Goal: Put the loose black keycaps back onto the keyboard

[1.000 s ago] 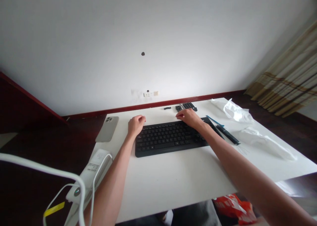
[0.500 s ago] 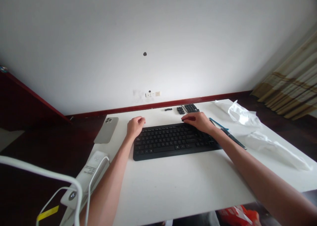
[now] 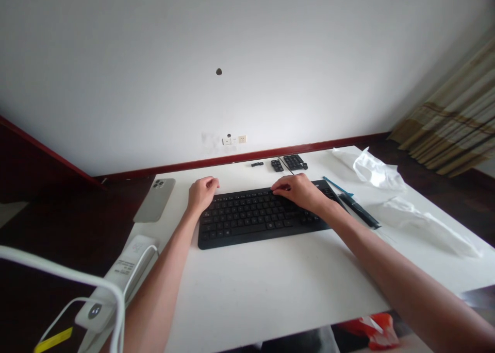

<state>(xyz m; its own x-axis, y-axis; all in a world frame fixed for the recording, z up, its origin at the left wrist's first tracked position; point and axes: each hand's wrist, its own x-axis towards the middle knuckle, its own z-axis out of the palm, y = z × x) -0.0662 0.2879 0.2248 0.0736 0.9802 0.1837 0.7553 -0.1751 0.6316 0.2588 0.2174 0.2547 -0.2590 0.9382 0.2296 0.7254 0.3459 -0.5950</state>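
A black keyboard (image 3: 251, 220) lies on the white table. My left hand (image 3: 203, 192) rests by its upper left corner, fingers curled in; whether anything is inside them is hidden. Over the upper right part of the keyboard, my right hand (image 3: 297, 190) pinches with thumb and forefinger at the top key row; what lies between the fingertips is too small to name. Behind the keyboard sit loose black keys: a small strip (image 3: 257, 164), a little block (image 3: 277, 165) and a larger block (image 3: 295, 162).
A phone (image 3: 154, 200) and a white power strip (image 3: 116, 275) with cables are on the left. To the right lie a blue strip (image 3: 337, 186), a dark tool-like item (image 3: 359, 211) and crumpled white wrapping (image 3: 373, 170). A red bag (image 3: 381, 331) shows below the table edge.
My right hand has moved left and down onto the keyboard's top row. The whole view has shifted slightly. My left hand keeps its place by the corner.
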